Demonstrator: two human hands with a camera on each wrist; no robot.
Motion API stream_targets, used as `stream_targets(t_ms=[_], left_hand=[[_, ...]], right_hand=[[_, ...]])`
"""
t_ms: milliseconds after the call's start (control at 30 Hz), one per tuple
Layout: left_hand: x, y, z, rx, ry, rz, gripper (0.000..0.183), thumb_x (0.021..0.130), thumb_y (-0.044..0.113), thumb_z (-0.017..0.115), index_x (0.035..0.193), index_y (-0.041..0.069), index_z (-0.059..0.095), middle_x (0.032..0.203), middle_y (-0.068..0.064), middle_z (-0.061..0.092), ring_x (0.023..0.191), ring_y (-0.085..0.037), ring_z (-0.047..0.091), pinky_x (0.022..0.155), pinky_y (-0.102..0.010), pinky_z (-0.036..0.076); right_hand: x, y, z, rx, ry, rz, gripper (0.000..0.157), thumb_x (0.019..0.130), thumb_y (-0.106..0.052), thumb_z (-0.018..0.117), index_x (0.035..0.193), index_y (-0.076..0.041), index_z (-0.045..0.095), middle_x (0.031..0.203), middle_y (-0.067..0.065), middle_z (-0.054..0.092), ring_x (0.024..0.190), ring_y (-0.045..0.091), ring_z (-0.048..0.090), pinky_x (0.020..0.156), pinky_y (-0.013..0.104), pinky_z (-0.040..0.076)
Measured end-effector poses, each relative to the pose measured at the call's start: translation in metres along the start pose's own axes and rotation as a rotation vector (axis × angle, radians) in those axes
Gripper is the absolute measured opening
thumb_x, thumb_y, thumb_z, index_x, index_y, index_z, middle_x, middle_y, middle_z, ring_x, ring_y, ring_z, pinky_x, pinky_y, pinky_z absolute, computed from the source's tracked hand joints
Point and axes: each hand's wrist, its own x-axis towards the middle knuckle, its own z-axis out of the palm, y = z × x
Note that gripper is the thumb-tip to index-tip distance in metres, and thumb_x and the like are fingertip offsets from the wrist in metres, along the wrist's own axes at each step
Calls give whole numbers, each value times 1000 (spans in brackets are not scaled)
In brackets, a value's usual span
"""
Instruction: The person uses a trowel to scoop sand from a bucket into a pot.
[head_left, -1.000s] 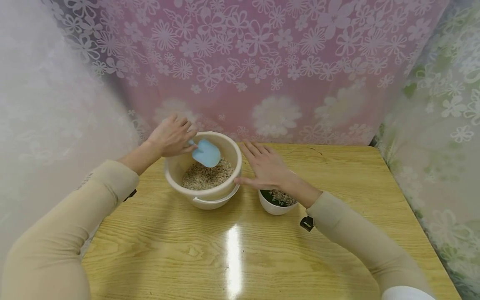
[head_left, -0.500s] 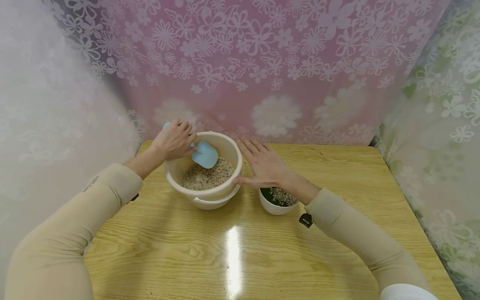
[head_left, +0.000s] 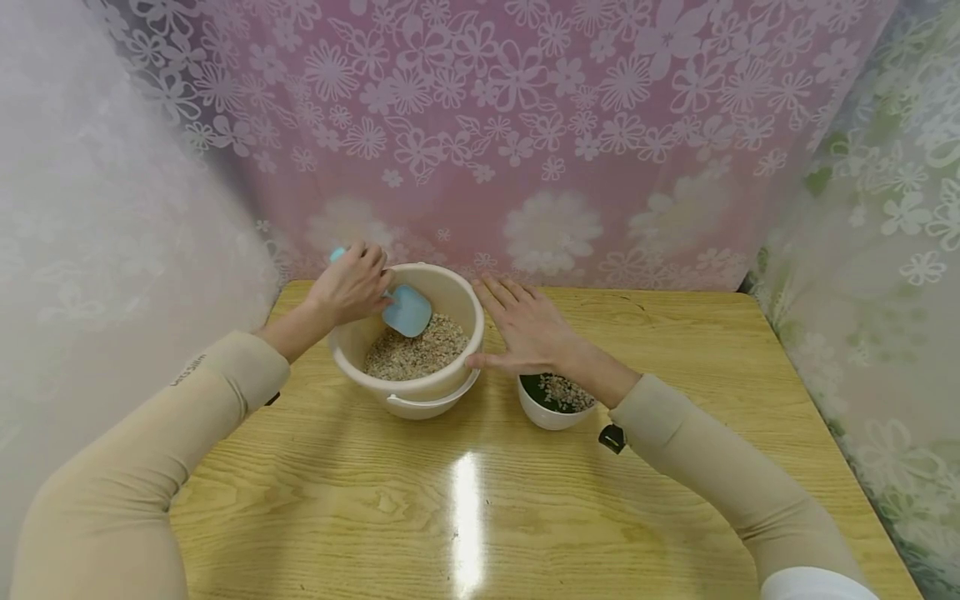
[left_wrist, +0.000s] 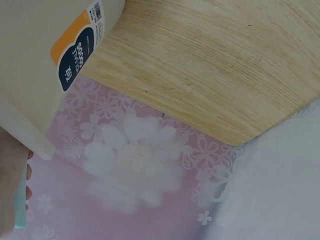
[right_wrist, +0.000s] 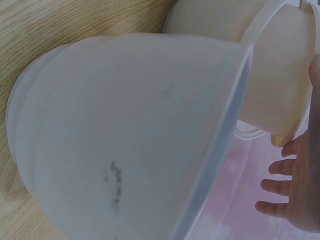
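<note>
My left hand (head_left: 351, 285) grips the handle of a light blue scoop (head_left: 407, 311) over the far left of a cream bucket (head_left: 352, 371). The scoop's blade is inside the bucket, close over a bed of small mixed pebbles (head_left: 405, 354). Against the bucket's right rim, my right hand (head_left: 525, 327) rests with straight, spread fingers. Under the right forearm stands a white pot (head_left: 551, 419), partly hidden, with pebbles over something dark green inside. The right wrist view shows the pot's side (right_wrist: 125, 125) large and close, and the fingers beside the bucket's rim.
Both containers stand on a wood-grain table (head_left: 390, 500). A pink flowered curtain (head_left: 450, 167) hangs behind its far edge, with pale coverings at both sides. The bucket's white handle (head_left: 435, 400) hangs down in front. A label (left_wrist: 77, 50) is stuck on its side.
My left hand has shifted slightly right and down, tilting the scoop so that its handle end now shows behind the hand. The blade moved slightly left. The right hand stays nearly still.
</note>
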Motion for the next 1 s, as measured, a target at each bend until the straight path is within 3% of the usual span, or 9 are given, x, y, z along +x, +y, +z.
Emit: stream_targets(t_ms=[300,533,733,1000], left_hand=[[2,7,3,73,34,1,59,103,67,51,90,9,52,91,-8,62,84,-24,50,82,-37,45],[5,12,4,113,48,-8,59,103,67,50,92,10,54,93,-8,63,85,-24,52,83,-38,47],[10,16,1,161,70,10,58,104,66,48,100,10,62,103,-12,69,95,-27,59,88,-40,49],[14,23,4,64,81,43,56,105,63,50,97,9,60,103,-14,70,96,-28,60,85,-40,51]], right_hand=[[0,0,0,-12,5,3,133,74,-106,4,171,-15,2,178,14,16,162,39,27,129,59,29],[0,0,-1,-21,6,6,137,70,-107,-4,171,-15,3,178,14,16,162,38,28,129,59,30],[0,2,-2,-18,4,10,136,71,-107,-1,171,-15,3,178,14,15,162,39,27,129,60,29],[0,0,-3,-37,-35,10,125,82,-102,20,171,-16,-1,179,12,12,163,38,25,129,59,30]])
